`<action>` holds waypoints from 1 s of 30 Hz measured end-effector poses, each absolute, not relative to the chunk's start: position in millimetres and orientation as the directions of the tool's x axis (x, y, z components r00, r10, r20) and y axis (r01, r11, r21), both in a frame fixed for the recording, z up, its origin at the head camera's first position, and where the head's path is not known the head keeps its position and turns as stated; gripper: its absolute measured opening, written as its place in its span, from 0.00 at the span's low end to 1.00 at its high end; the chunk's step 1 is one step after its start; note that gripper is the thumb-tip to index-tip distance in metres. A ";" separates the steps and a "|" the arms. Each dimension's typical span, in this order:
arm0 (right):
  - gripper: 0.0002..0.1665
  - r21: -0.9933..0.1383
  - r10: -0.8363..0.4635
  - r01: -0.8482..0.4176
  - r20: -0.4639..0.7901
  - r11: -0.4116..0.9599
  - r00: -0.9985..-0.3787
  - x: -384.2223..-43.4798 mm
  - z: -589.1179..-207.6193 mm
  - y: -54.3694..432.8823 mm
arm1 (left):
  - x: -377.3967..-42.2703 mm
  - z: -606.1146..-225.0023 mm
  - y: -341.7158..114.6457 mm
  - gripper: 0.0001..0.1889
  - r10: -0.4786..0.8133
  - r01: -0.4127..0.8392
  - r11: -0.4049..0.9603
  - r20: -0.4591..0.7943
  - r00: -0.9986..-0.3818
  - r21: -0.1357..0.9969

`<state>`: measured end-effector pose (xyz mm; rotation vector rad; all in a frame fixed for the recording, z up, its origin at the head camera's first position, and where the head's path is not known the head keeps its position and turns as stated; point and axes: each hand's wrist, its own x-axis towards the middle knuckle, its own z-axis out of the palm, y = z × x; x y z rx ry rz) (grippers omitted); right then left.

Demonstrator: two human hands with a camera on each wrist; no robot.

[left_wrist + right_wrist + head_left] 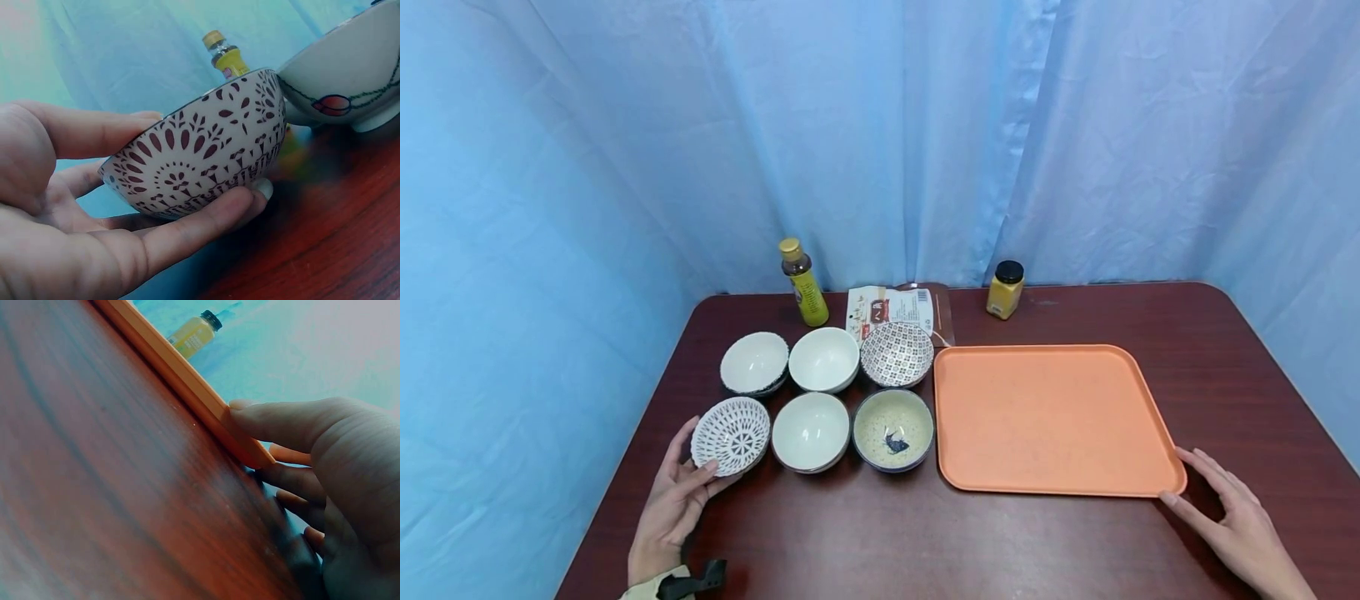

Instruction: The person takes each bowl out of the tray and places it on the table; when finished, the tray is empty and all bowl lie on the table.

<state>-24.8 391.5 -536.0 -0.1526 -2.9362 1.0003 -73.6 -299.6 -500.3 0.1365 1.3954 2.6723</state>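
Observation:
My left hand [673, 500] grips a patterned bowl [732, 435] at the near left, its thumb at the rim and fingers beneath. In the left wrist view the bowl's outside [194, 150] shows a dark red petal pattern on white, and the bowl is tilted. Beside it stand a plain white bowl [811, 432] and a bowl with a blue fish [893, 433]. At the right, my right hand [1232, 517] holds the near right corner of an orange tray [1060, 417] between thumb and fingers. In the right wrist view the thumb touches the tray's rim [181, 369].
Behind stand a dark-rimmed white bowl [754, 363], another white bowl [824, 358] and a bowl with a small repeating pattern [897, 354]. Farther back are a green-labelled bottle [807, 292], a food pouch [887, 308] and a yellow jar [1004, 292]. Blue curtains [865, 150] surround the table [865, 542].

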 end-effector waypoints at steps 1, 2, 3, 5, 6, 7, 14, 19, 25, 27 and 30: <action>0.44 -0.610 0.105 0.081 0.004 0.788 -0.994 -24.7 -536.1 391.6 | -74.0 -501.0 -299.2 0.38 0.147 -0.070 -0.560 0.015 -0.989 0.825; 0.44 -0.610 0.106 0.080 0.006 0.788 -0.994 -24.7 -536.1 391.6 | -74.2 -501.5 -298.7 0.38 0.143 -0.071 -0.551 0.011 -0.990 0.831; 0.45 -0.608 0.107 0.082 0.004 0.790 -0.994 -24.7 -536.2 391.6 | -74.4 -501.9 -298.2 0.38 0.141 -0.070 -0.546 0.009 -0.990 0.835; 0.45 -0.607 0.109 0.088 -0.002 0.789 -0.994 -24.5 -536.3 391.5 | -75.6 -502.7 -297.8 0.38 0.139 -0.070 -0.542 0.006 -0.990 0.837; 0.45 -0.608 0.109 0.088 -0.002 0.789 -0.994 -24.6 -536.4 391.3 | -76.2 -503.1 -297.7 0.38 0.139 -0.070 -0.541 0.007 -0.990 0.838; 0.45 -0.607 0.109 0.089 -0.004 0.790 -0.994 -24.7 -536.4 391.2 | -76.9 -503.6 -297.6 0.38 0.139 -0.070 -0.540 0.007 -0.990 0.839; 0.44 -0.619 0.096 0.081 -0.009 0.781 -0.995 -24.8 -535.6 392.7 | -78.3 -503.5 -297.5 0.41 0.143 -0.124 -0.512 -0.058 -0.988 0.850; 0.44 -0.619 0.093 0.086 -0.020 0.780 -0.995 -25.0 -534.5 393.9 | -79.8 -502.4 -297.7 0.46 0.168 -0.163 -0.484 -0.091 -0.982 0.860; 0.48 -0.595 0.098 0.160 -0.136 0.787 -0.986 -28.3 -529.6 394.6 | -82.1 -490.3 -299.3 0.44 0.010 -0.232 -0.281 -0.239 -0.971 0.931; 0.50 -0.573 0.099 0.194 -0.193 0.796 -0.976 -31.6 -525.7 395.7 | -83.0 -482.9 -304.2 0.44 -0.071 -0.296 -0.178 -0.312 -0.947 0.939; 0.51 -0.554 0.088 0.188 -0.202 0.811 -0.975 -39.2 -518.6 400.4 | -85.6 -467.7 -314.1 0.45 -0.209 -0.381 0.048 -0.364 -0.907 0.923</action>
